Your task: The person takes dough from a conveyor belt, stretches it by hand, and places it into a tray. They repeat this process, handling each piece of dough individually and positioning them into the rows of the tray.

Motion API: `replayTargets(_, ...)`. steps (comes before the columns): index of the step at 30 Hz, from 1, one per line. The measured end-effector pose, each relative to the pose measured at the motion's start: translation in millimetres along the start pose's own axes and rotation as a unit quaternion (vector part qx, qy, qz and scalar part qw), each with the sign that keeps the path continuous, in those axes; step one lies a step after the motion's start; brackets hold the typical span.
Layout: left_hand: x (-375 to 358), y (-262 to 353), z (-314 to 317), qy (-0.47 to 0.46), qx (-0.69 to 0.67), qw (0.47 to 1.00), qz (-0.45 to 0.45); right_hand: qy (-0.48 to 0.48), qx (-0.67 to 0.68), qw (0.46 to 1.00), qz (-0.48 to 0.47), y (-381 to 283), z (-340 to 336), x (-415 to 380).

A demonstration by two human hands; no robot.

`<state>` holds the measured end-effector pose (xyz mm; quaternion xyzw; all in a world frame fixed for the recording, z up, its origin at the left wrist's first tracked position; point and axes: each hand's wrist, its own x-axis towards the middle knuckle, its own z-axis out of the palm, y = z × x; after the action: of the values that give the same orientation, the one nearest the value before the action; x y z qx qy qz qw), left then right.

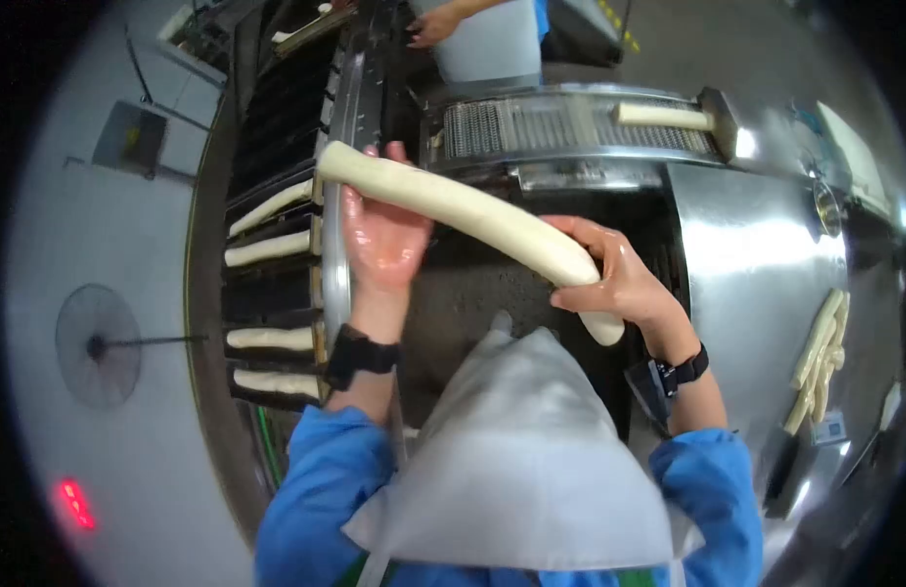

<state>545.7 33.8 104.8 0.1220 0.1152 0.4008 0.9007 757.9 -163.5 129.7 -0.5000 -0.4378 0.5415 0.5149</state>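
Note:
A long pale dough roll point(463, 208) hangs slantwise in front of me, its upper end at the left and its lower end at the right. My left hand point(386, 230) lies palm up under the upper end, fingers behind the roll and thumb at its near side. Near the lower end, my right hand point(614, 274) grips the roll between thumb and fingers. Left of my left hand, black trays point(267, 295) stand in a row, several holding a similar pale roll point(269, 248).
A mesh conveyor point(570, 125) across the back carries another roll point(665, 117). At the right, a steel table point(741, 293) bears a pile of dough strips point(820, 357). Another person's hand point(435, 26) shows at the top beside a pale bin point(492, 44). A fan point(98, 344) stands far left.

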Motion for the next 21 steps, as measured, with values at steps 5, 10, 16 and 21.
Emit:
replayTargets(5,12,-30,11,0.013,-0.05,0.998,-0.024,0.0,-0.189,0.976,-0.105,-23,3,21)
replayTargets(10,32,65,-48,-0.064,-0.149,0.987,-0.005,-0.116,-0.315,0.94,0.068,-9,37,85)
replayTargets(16,17,108,-76,-0.047,-0.135,0.987,0.08,-0.151,-0.125,0.969,0.148,56,65,126)
replayTargets(21,15,132,-91,0.025,0.081,0.987,0.139,-0.059,-0.28,0.956,-0.057,84,118,163)
